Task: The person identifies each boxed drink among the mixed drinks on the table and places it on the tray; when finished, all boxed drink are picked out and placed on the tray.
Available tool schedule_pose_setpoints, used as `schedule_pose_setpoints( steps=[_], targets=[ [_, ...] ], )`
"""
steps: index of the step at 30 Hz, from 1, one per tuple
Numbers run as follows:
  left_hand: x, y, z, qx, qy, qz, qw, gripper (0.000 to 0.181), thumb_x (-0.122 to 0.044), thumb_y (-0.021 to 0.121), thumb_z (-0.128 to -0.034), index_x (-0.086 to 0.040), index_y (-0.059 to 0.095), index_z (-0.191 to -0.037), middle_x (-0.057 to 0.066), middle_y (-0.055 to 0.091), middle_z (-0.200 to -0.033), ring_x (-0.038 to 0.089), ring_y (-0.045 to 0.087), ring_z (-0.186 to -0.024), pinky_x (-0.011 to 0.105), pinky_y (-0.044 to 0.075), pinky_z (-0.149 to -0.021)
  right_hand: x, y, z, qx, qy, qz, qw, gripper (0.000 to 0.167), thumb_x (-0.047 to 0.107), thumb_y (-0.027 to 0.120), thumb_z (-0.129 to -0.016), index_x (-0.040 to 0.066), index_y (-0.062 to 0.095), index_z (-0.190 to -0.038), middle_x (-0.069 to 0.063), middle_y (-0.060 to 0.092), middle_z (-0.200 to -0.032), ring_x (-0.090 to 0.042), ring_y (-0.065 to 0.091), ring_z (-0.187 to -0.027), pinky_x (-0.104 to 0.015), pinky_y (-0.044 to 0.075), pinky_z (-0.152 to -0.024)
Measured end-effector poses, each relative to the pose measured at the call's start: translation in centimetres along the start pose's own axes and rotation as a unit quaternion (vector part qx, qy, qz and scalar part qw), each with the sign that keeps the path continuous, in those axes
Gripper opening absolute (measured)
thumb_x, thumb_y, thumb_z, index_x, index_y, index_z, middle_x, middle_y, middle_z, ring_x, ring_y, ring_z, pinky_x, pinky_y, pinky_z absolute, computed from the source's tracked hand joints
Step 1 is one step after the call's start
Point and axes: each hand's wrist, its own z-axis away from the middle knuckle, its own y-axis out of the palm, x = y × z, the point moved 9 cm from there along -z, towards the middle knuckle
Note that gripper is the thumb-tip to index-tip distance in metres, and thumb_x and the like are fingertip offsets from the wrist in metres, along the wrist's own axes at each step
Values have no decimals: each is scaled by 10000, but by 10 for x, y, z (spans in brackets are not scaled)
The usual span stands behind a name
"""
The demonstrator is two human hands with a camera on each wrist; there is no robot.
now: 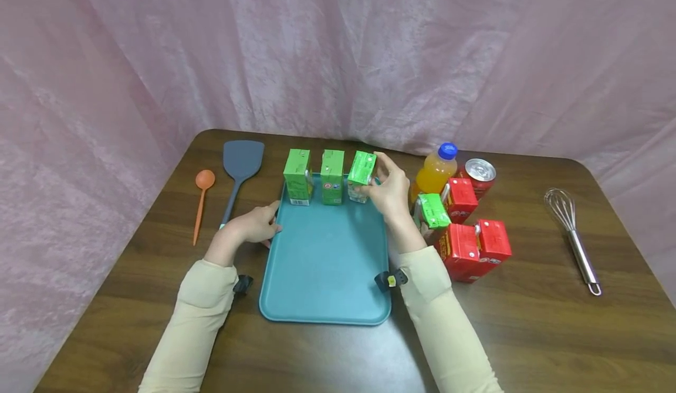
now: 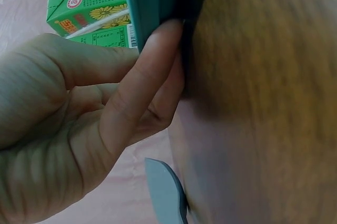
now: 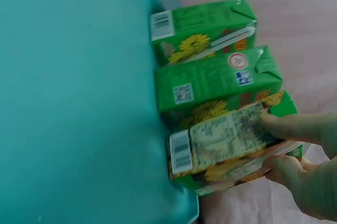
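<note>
Right wrist | tray (image 3: 79, 103) cropped | fingers (image 3: 297, 129) partly hide green-topped carton (image 3: 221, 147)

There are four green, box-shaped drink cartons (image 1: 332, 176), three red, box-shaped cartons (image 1: 462, 245), one teal rectangular tray (image 1: 327, 264), one clear, blue-capped bottle filled with orange (image 1: 435, 173), one red, silver-topped metal can (image 1: 479, 172), one orange round-bowled spoon (image 1: 205, 180), one dark grey flat spatula (image 1: 243, 158), one silver wire whisk (image 1: 580, 249), and two bare hands (image 1: 389, 192).
</note>
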Motion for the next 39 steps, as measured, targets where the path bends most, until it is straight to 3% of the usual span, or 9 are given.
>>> schedule_pose_setpoints(
  steps=[3, 7, 15, 23, 25, 28, 33, 36, 39],
  targets=[
    [0, 0, 1, -8, -18, -62, 10000, 701, -71, 453, -972, 111, -31, -1445, 109, 480, -745, 205, 611, -614, 331, 513, -733, 1, 3, -4, 151, 34, 134, 9998, 790, -133, 723, -695, 191, 476, -1372, -67, 483, -1384, -220, 463, -1265, -294, 527, -750],
    [-1, -1, 1, -18, -16, -81, 10000, 697, -67, 450, -971, 112, -30, -1444, 113, 482, -750, 209, 609, -616, 326, 514, -712, 6, 4, -7, 246, 112, 437, 9987, 786, -149, 665, -694, 196, 473, -1373, -91, 505, -1362, -241, 475, -1250, -276, 381, -520],
    [-3, 0, 0, -22, 0, -74, 10000, 702, -69, 458, -968, 109, -23, -1447, 120, 495, -777, 199, 616, -617, 332, 509, -737, 5, 5, -9, 707, 399, 784, 9936, 806, -112, 665, -747, 181, 376, -1440, -98, 447, -1410, -276, 321, -1353, -290, 443, -666],
    [0, 0, -1, -19, -12, -31, 10000, 692, -64, 448, -971, 107, -24, -1448, 136, 513, -826, 190, 621, -621, 316, 520, -707, -3, 13, -11, 1156, 760, 983, 9855, 860, -111, 520, -826, 282, 164, -1503, -98, 263, -1515, -218, 335, -1340, -251, 278, -476],
    [1, 0, -1, -26, -9, -20, 10000, 681, -59, 438, -973, 111, -21, -1447, 151, 517, -848, 189, 621, -619, 317, 522, -699, -5, 16, -11, 1252, 821, 1026, 9834, 875, -122, 488, -833, 302, 122, -1505, -94, 226, -1529, -200, 383, -1258, -246, 261, -467],
    [2, 1, -2, -60, -16, 54, 10000, 670, -51, 430, -973, 110, -14, -1448, 160, 519, -874, 188, 622, -619, 317, 524, -696, -4, 18, -9, 1331, 743, 1151, 9816, 886, -112, 486, -842, 289, 62, -1509, -96, 202, -1538, -186, 490, -857, -246, 268, -475],
    [2, 3, -2, -59, -22, 136, 9999, 663, -43, 429, -971, 108, -3, -1449, 160, 509, -870, 192, 620, -628, 313, 528, -677, 12, 17, 4, 1321, 186, 1318, 9823, 931, -40, 585, -834, 245, 16, -1514, -65, 137, -1557, -172, 325, -500, -258, 331, -483],
    [2, 3, -1, -53, -10, 166, 9998, 665, -41, 431, -970, 113, -8, -1447, 161, 500, -878, 190, 618, -630, 313, 529, -669, 31, 12, 20, 1356, -290, 1472, 9793, 944, 11, 640, -823, 234, 40, -1517, -32, 97, -1565, -218, 561, -762, -311, 436, -576],
    [0, 1, -2, -76, 25, 193, 9998, 671, -41, 434, -970, 116, -13, -1445, 162, 489, -881, 188, 616, -630, 315, 529, -679, 51, 2, 39, 1443, -776, 1739, 9710, 938, 105, 692, -818, 232, 80, -1517, -25, 112, -1563, -282, 441, -1246, -432, 473, -868]
  ],
)
